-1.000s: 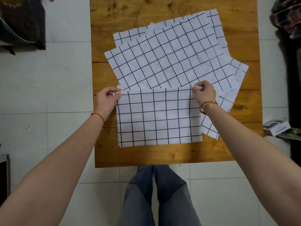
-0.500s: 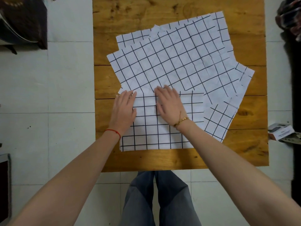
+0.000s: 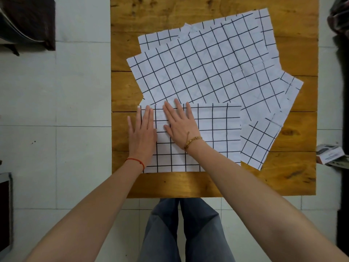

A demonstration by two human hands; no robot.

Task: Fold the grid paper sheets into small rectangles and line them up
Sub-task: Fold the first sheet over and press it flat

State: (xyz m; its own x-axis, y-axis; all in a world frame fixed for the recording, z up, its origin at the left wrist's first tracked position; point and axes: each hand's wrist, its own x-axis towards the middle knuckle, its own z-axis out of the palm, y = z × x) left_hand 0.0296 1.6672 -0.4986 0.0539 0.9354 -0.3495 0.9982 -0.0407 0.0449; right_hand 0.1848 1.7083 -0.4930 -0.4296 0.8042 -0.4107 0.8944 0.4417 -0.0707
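A wooden table (image 3: 294, 176) carries overlapping grid paper sheets (image 3: 207, 72).

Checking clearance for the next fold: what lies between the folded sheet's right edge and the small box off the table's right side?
In the head view, between the folded white grid-paper sheet and the small cardboard box lie an unfolded grid sheet's corner, bare wooden table, then floor.

Bare forearms, no sleeves. Left wrist: thin red string bracelet (image 3: 136, 161). Right wrist: gold chain bracelet (image 3: 192, 141). Blue-grey jeans (image 3: 181, 229), bottom centre of frame.
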